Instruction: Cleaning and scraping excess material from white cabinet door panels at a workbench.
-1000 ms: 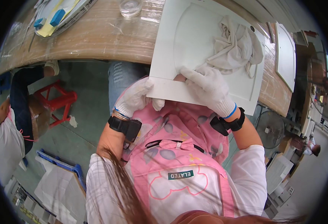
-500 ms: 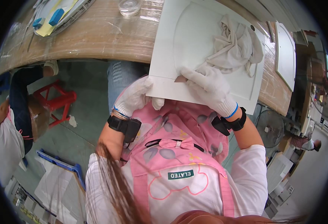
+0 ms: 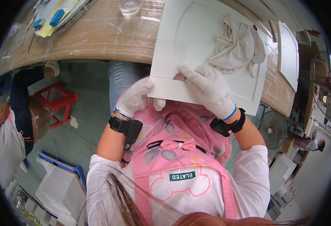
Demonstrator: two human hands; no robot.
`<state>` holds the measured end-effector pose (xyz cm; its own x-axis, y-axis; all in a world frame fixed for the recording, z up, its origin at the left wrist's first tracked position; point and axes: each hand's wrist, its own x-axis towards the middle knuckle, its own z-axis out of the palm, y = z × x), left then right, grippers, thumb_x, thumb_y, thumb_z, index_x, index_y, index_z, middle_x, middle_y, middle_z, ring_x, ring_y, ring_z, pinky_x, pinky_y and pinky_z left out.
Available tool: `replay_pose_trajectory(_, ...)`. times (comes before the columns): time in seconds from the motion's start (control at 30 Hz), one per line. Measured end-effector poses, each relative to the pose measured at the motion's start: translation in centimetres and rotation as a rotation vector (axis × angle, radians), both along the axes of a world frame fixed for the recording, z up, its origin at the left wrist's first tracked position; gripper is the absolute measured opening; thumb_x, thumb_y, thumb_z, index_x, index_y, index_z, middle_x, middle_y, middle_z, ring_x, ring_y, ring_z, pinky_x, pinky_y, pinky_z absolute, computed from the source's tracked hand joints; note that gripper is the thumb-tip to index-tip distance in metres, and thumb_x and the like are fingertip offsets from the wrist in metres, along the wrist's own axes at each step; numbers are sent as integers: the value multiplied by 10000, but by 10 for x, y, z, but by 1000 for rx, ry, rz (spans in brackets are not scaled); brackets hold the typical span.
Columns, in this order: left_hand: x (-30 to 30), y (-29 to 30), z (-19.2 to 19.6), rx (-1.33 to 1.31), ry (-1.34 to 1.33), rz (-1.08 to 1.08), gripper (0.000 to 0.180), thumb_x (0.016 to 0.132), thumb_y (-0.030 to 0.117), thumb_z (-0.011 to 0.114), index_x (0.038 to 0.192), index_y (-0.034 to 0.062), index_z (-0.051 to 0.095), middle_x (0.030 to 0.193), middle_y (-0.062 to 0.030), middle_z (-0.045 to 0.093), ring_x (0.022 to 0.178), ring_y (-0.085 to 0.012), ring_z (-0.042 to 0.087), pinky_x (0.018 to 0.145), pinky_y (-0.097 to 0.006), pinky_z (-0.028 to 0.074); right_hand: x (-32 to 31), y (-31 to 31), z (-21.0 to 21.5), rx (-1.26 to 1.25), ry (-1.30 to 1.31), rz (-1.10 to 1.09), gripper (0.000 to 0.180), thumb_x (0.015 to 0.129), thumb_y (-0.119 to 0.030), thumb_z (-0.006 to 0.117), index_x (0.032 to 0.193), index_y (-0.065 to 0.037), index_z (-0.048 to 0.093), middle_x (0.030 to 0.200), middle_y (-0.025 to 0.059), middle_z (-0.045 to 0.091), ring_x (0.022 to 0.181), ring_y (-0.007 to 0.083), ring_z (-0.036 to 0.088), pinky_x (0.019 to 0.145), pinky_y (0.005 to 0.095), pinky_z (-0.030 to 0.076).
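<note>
A white panel with a raised frame (image 3: 191, 41), like a cabinet door, lies on the table with its near edge over my lap. My left hand (image 3: 135, 96), in a white knitted glove, grips the panel's near left corner, its fingers curled at the edge. On the near frame strip rests my gloved right hand (image 3: 208, 84), its fingers pressing a small brown piece (image 3: 179, 77) that looks like sandpaper against the panel. Most of that piece is hidden under the fingers. Just beyond my right hand, a crumpled off-white cloth (image 3: 237, 47) lies on the panel.
The film-wrapped table (image 3: 86, 41) carries a clear round container (image 3: 130, 6) and a tray with blue blocks (image 3: 56, 17). Another white panel (image 3: 288, 56) lies to the right. A red stool (image 3: 60, 100) and a seated person are at left; a fan (image 3: 272, 130) stands at right.
My right hand has slid slightly left along the near frame strip, and less of the brown piece shows. The left hand stays on the corner.
</note>
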<state>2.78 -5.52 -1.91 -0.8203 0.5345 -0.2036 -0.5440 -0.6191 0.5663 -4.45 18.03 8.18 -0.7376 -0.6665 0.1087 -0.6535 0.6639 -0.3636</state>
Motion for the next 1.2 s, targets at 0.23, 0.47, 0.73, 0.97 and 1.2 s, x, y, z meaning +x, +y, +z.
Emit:
replay_pose_trajectory(0.23,0,1,1,12,-27,22,630,954,526,555,1189,-58,539,785,-148,675,648,-239,665,597,-345,560,-6,4,-2,-32,12,85,436,741,-51,673,1152,-197,696,723,88,623,640,284,624,550,391,484)
replay_pose_trajectory(0.47,0,-1,-3,17,-7,14,622,957,522,549,1209,-47,522,795,-157,674,665,-250,668,602,-363,562,-5,-3,5,-32,-66,-4,395,772,-126,679,1162,-191,683,759,102,634,683,305,635,580,413,489)
replay_pose_trajectory(0.73,-1,0,-3,76,-2,2,609,971,497,534,1231,-54,514,799,-167,680,670,-258,672,617,-373,570,-10,1,0,-122,-87,-169,391,806,-47,655,1178,-164,684,852,105,619,796,296,616,673,390,481)
replay_pose_trajectory(0.97,2,1,-1,60,-4,5,588,983,482,520,1225,-54,519,794,-164,679,668,-259,670,613,-372,569,-13,1,1,36,-9,-43,388,834,-81,645,1209,-177,669,821,102,616,747,306,613,655,407,486)
replay_pose_trajectory(1.2,1,1,-7,71,-5,2,579,979,490,524,1188,-49,539,789,-161,675,659,-255,665,601,-368,565,-18,1,9,40,-24,-61,388,835,-62,633,1210,-154,665,824,113,627,723,310,605,642,410,481)
